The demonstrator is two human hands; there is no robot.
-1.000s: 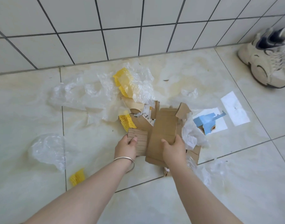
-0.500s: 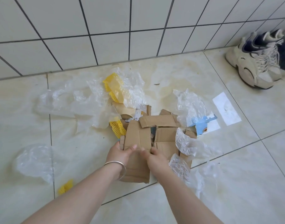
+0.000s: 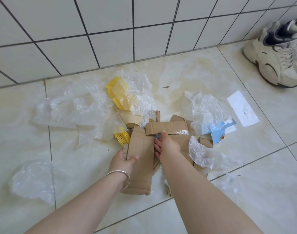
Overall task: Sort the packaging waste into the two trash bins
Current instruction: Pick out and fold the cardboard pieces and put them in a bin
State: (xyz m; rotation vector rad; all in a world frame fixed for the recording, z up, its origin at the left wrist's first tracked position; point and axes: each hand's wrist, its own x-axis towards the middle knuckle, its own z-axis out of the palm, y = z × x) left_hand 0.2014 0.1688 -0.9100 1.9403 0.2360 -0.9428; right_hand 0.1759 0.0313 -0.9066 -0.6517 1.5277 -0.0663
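Packaging waste lies on the tiled floor by the wall. My left hand (image 3: 123, 162) grips a long brown cardboard strip (image 3: 142, 156) by its left edge, thumb on top. My right hand (image 3: 167, 144) rests flat on the cardboard pile beside it, fingers spread, its fingertips at a taped cardboard flap (image 3: 168, 127). Yellow foam netting (image 3: 121, 138) pokes out at the pile's left, and more yellow netting (image 3: 116, 92) lies under clear plastic film (image 3: 139, 92). A crumpled clear bag (image 3: 202, 154) sits at the right. No trash bin is in view.
More clear plastic is spread at the left (image 3: 60, 112) and lower left (image 3: 32, 181). A blue and white paper scrap (image 3: 217, 130) and a white sheet (image 3: 242, 108) lie at the right. Sneakers (image 3: 279, 59) stand in the far right corner by the tiled wall (image 3: 110, 31).
My left hand has gathered the cardboard strip toward me. My right hand let go of it and reached forward onto the pile. The view shifted slightly.
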